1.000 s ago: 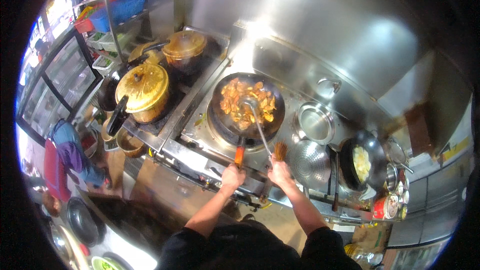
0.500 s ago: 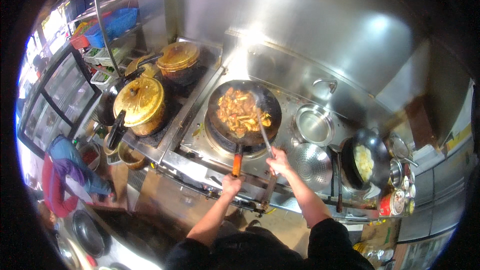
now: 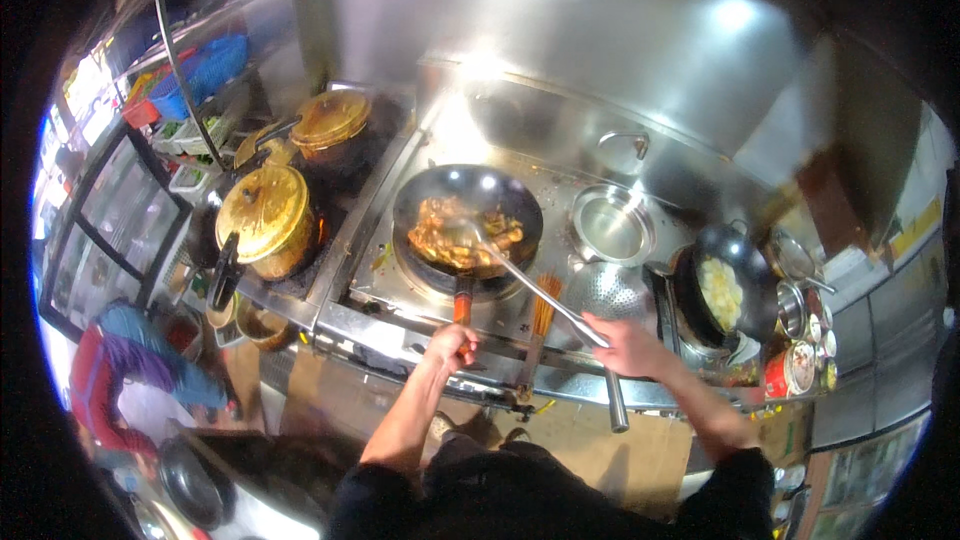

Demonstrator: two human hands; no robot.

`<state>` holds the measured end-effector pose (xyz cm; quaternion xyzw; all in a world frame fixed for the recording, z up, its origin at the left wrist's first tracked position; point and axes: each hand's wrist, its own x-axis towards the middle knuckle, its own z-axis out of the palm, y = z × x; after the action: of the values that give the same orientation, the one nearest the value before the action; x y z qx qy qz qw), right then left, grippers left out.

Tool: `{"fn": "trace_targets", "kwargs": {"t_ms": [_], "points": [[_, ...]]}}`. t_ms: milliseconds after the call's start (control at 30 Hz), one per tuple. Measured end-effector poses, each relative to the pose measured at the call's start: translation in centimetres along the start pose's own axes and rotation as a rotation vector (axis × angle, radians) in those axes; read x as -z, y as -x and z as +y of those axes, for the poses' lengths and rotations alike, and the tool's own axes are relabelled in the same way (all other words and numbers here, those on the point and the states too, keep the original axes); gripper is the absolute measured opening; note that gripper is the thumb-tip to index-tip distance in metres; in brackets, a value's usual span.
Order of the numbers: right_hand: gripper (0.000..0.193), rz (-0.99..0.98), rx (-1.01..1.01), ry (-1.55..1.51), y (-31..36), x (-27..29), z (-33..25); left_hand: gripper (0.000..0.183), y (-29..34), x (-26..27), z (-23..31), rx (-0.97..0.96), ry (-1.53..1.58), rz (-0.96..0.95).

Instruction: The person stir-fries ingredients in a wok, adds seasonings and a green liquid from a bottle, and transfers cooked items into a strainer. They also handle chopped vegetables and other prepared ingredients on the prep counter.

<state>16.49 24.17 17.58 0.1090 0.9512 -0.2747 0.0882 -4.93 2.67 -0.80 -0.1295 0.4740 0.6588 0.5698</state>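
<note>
The stainless cooking range [image 3: 400,315] carries the black wok [image 3: 467,212] over its burner well, centre of the view. The wok looks like rigid steel and is judged heavy when loaded; it holds orange-brown food [image 3: 460,232] that appears wet and loose, so it would shift on any tilt. Its proper hold is the orange-and-black handle [image 3: 463,298] projecting toward the person, clear of the hot bowl.

The left hand [image 3: 452,344] is closed around the end of that handle, fingers wrapped fully.

The long metal ladle [image 3: 530,285] lies at a slant, its bowl in the food, its shaft running back to the right hand [image 3: 625,345]. The shaft is stiff, thin and probably slick with oil; grip belongs near the rear end. The right hand's fingers are curled over the shaft, firmly closed as far as the blur allows.

Just beside that hand sits a perforated strainer [image 3: 610,290].
</note>
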Motion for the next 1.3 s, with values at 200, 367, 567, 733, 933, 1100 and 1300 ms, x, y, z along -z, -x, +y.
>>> {"fn": "trace_targets", "kwargs": {"t_ms": [200,367,567,733,933,1100,1300], "points": [[0.062,-0.131,-0.062,0.054,-1.0,-1.5,-1.1,0.026,-0.9,-0.1,-2.0,-0.090,-0.109,0.028],[0.069,0.116,-0.004,0.540,0.3,-11.1,3.8,0.014,10.7,-2.4,-7.6,-0.039,-0.143,0.121],[0.063,0.020,0.029,0.119,0.9,-4.9,-0.4,0.007,1.3,1.2,-3.1,-0.084,-0.039,0.028],[0.058,-0.159,-0.049,0.070,1.7,2.4,-2.6,0.009,4.8,-2.0,-0.3,-0.050,-0.096,-0.027],[0.076,-0.027,-0.158,0.447,-0.2,-9.1,5.1,0.023,3.4,-1.5,-8.2,-0.130,-0.194,0.051],[0.070,-0.054,-0.113,0.226,0.0,-7.1,3.1,0.017,6.3,-4.7,-3.6,-0.095,-0.149,0.140],[0.058,-0.107,0.074,0.089,1.8,3.2,0.0,0.006,3.9,-2.3,0.0,-0.015,-0.027,-0.039]]}}
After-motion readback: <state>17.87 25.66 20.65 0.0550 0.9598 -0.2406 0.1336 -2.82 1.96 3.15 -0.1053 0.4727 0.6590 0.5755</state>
